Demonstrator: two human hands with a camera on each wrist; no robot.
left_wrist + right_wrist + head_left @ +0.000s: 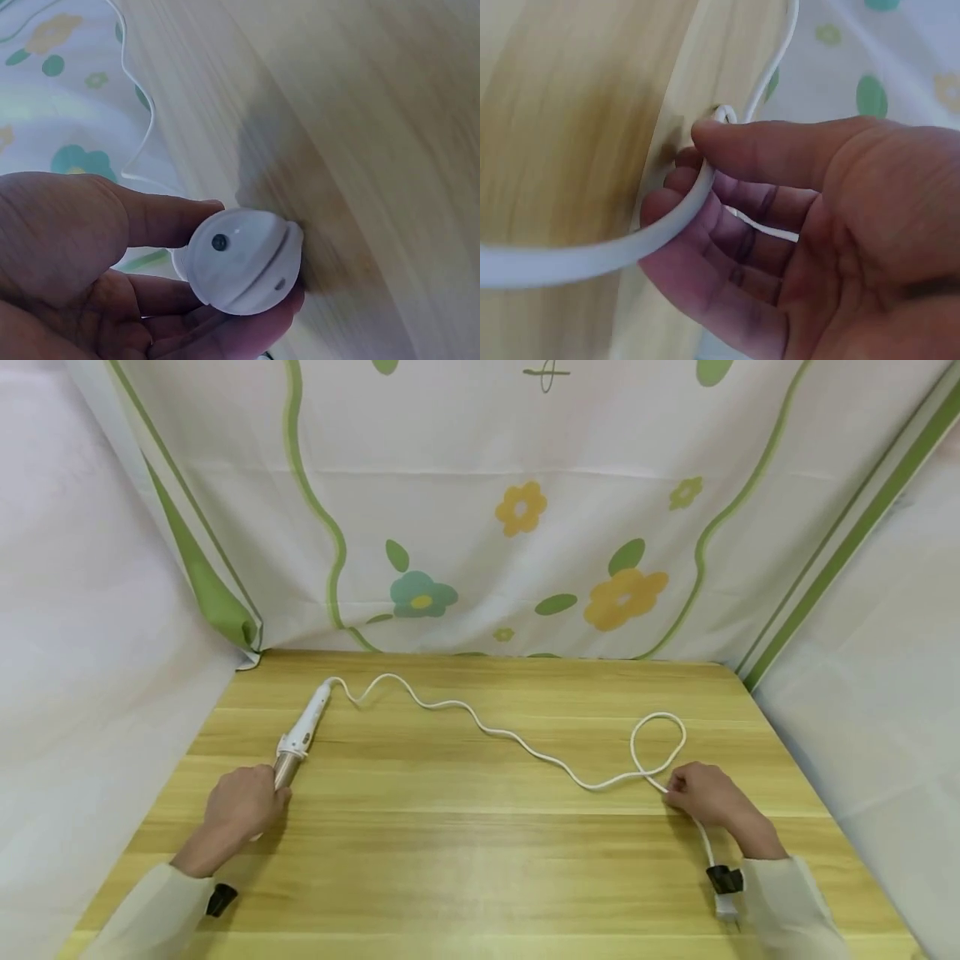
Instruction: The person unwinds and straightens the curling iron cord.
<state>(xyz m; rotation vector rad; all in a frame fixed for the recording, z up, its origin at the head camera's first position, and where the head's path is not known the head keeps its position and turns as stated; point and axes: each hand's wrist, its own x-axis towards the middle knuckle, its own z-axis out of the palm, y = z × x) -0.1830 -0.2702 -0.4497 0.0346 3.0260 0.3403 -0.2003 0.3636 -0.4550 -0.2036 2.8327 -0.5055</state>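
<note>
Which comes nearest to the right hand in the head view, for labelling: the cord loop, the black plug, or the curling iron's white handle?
From the right hand:
1. Cord loop, just beyond the fingers, toward the backdrop.
2. Black plug, by the wrist at the table's near edge.
3. White handle, far across on the left side.

Wooden table [480, 877]; floral cloth backdrop [525, 510]; white side drapes [75, 652].
</note>
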